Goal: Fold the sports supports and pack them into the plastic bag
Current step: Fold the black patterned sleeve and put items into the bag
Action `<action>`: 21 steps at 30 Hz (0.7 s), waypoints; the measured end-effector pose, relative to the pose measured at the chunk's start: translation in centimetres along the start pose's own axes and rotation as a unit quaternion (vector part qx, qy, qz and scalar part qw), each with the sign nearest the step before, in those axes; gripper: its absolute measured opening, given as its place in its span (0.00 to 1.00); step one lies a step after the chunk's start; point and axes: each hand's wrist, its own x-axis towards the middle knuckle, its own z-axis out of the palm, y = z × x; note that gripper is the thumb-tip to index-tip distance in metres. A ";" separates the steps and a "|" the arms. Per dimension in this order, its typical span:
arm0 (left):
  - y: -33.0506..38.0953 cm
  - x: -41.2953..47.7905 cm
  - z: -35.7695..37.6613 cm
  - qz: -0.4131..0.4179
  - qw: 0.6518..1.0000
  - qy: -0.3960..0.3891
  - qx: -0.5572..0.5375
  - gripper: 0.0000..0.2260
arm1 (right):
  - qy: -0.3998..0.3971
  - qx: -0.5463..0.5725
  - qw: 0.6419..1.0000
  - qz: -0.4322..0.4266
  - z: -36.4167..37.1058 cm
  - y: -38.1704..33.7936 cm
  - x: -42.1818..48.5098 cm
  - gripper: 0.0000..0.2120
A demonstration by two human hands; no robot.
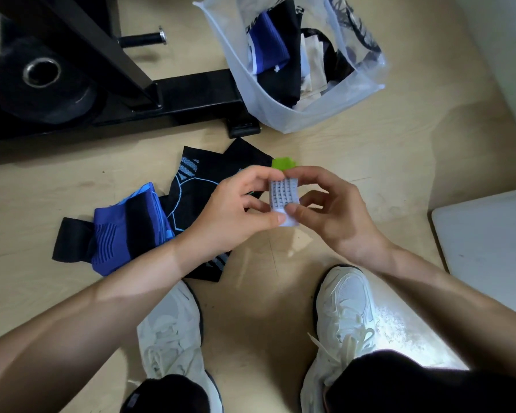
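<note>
Two bare hands meet above the pale wooden floor point(399, 150) and share one small grey knitted sports support with rows of dark dots and a bright green far end point(283, 193). The left hand point(239, 210) has its fingers curled round the support's left edge, with the thumb pressed on the near corner. The right hand point(331, 210) pinches the right edge between thumb and curled forefinger. The support is held off the floor, well apart from the bag.

A translucent white plastic bag point(259, 96) stands open at the far side, right of centre. Inside it lie a folded blue and black support point(268, 46) and other black and beige fabric pieces.

On the floor left of the hands, a blue and black knitted support point(125, 231) lies flat. It partly overlaps a black knitted support with light blue lines point(197, 180), which the left wrist partly covers.

At the far left is a black metal equipment frame point(191, 90) with a round black weight plate point(39, 81) beside it. The frame's foot is just beside the bag.

Nearest the camera, a pair of white laced trainers point(346, 308) rests on the floor. A flat white board point(489, 248) lies at the right edge.
</note>
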 end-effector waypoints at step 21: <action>10.4 9.3 -8.2 0.188 0.856 0.257 0.408 0.23 | -0.048 -0.494 0.850 -0.175 -4.7 -8.4 19.7 0.24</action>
